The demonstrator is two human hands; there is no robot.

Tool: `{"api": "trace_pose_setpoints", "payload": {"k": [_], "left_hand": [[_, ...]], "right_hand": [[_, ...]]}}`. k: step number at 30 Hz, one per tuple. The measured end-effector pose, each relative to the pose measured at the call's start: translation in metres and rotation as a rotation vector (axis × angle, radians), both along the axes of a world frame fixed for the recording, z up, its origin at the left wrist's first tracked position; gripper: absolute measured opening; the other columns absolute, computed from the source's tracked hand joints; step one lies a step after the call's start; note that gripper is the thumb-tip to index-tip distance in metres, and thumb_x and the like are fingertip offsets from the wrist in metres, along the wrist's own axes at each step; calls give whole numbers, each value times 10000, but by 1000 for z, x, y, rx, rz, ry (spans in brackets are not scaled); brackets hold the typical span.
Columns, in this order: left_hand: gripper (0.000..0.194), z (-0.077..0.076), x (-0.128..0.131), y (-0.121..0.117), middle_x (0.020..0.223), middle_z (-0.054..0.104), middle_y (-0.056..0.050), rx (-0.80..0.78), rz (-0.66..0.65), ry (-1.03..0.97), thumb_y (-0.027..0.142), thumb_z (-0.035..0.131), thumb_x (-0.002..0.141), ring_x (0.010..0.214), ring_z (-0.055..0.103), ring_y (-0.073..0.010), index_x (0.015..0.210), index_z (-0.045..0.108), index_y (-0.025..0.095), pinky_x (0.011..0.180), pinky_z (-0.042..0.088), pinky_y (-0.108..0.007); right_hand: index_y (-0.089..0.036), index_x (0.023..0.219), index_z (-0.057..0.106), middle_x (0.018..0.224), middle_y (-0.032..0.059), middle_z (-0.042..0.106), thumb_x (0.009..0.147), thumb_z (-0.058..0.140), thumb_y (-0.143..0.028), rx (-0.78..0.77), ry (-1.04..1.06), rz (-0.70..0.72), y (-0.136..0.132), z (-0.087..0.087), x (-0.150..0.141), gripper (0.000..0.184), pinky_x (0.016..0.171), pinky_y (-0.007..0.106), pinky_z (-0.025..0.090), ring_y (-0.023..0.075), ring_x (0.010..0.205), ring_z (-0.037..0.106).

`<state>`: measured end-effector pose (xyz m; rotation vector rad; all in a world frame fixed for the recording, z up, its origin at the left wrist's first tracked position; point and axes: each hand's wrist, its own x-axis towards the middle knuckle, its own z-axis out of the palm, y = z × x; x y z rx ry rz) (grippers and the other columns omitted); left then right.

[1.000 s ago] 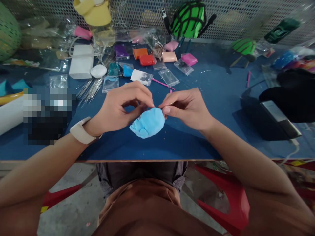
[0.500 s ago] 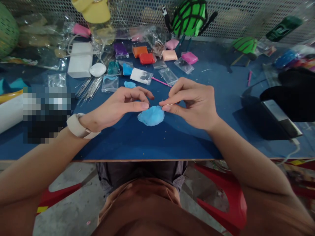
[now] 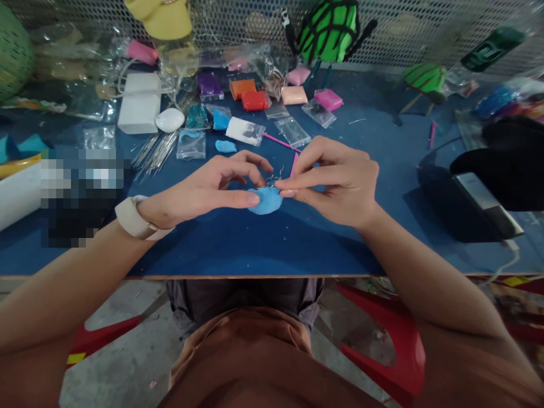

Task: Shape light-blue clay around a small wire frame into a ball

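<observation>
A flattened lump of light-blue modelling clay (image 3: 267,201) is between my hands above the blue table. My left hand (image 3: 212,184) holds its left side, thumb on the near face and fingers curled behind. Thin metal wire (image 3: 272,182) runs along the clay's far edge, with a loose end sticking up. My right hand (image 3: 335,181) pinches the wire between thumb and forefinger at the clay's right end. A pink stick (image 3: 294,164) lies just beyond the right fingertips. Behind the left hand rests a small blue clay scrap (image 3: 225,146).
A bundle of metal wires (image 3: 157,152) lies left, near a white box (image 3: 139,105). Packets of coloured clay, including a red one (image 3: 255,101), are spread behind. A green-and-black figure (image 3: 329,31) stands at the mesh. On the right sits a black device (image 3: 480,209) with a cable.
My left thumb has moved onto the clay, which now looks tilted up and partly covered. The right hand has shifted slightly right and nearer, and the wire along the clay's edge shows more.
</observation>
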<state>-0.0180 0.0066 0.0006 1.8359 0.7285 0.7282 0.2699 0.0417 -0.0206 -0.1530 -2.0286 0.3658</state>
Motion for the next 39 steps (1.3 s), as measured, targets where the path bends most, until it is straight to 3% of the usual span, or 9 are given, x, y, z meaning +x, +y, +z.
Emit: {"api": "trace_pose_setpoints", "payload": {"k": [3, 8, 11, 17, 22, 26, 32, 36, 39], "left_hand": [[404, 1, -1, 1, 1515, 805, -132, 21, -38, 69, 658, 901, 1058, 1567, 702, -392, 953, 866, 270, 1159, 670, -499], [624, 0, 0, 2, 1167, 823, -139, 6, -46, 59, 789, 716, 1138, 1619, 648, -404, 816, 740, 255, 1204, 636, -519], [651, -2, 2, 3, 1091, 790, -123, 17, -40, 44, 800, 695, 1145, 1591, 664, -379, 799, 672, 250, 1201, 640, -483], [597, -10, 4, -1, 1417, 820, -120, -108, 21, -15, 796, 658, 1171, 1221, 796, -254, 965, 784, 250, 1018, 682, -354], [535, -11, 4, -5, 1583, 788, -82, -249, 38, -39, 786, 703, 1157, 1324, 783, -260, 1112, 871, 280, 1102, 671, -354], [541, -8, 3, -5, 1592, 781, -79, -318, 16, -57, 814, 748, 1117, 1368, 767, -293, 1119, 899, 294, 1164, 657, -406], [540, -11, 5, -4, 1529, 799, -93, -275, 29, -54, 799, 709, 1147, 1343, 762, -286, 1160, 891, 291, 1135, 641, -391], [543, -10, 8, -4, 1299, 803, -109, -183, 140, -115, 730, 674, 1197, 1262, 753, -265, 1044, 854, 241, 1191, 609, -419], [562, -7, 8, -4, 1374, 783, -132, -148, 149, -105, 716, 710, 1180, 1369, 725, -313, 944, 845, 224, 1207, 606, -450]], "right_hand": [[-407, 1261, 955, 960, -1, 831, 1099, 929, -342, -27, -23, -4, 0, 0, 1, 177, 718, 381, 651, 199, 848, 787], [-452, 1264, 960, 972, -3, 841, 1076, 950, -347, -94, -42, -8, -1, 0, 2, 215, 730, 403, 653, 200, 820, 765], [-447, 1250, 966, 966, 5, 848, 1061, 968, -329, -109, -31, 4, -1, -1, 1, 223, 739, 405, 666, 204, 830, 775], [-288, 1222, 973, 981, 14, 837, 1054, 980, -261, -122, 16, 48, -1, -3, -1, 170, 794, 331, 677, 162, 908, 807], [-325, 1224, 962, 998, -13, 828, 1089, 950, -281, -152, -14, 33, -3, -3, -1, 142, 812, 315, 684, 145, 915, 804], [-330, 1198, 961, 1006, -14, 823, 1106, 935, -314, -157, -45, 15, -5, -1, 1, 97, 810, 317, 695, 142, 903, 801], [-353, 1204, 959, 1015, -19, 824, 1096, 948, -313, -162, -56, 15, -3, -4, 2, 116, 806, 320, 688, 144, 917, 806], [-358, 1225, 956, 1006, -20, 819, 1102, 939, -293, -124, -60, 2, -1, -5, 2, 141, 831, 346, 694, 157, 930, 808], [-339, 1229, 948, 998, -27, 807, 1094, 948, -282, -77, -44, -6, -1, -5, 2, 147, 832, 352, 688, 153, 919, 793]]}}
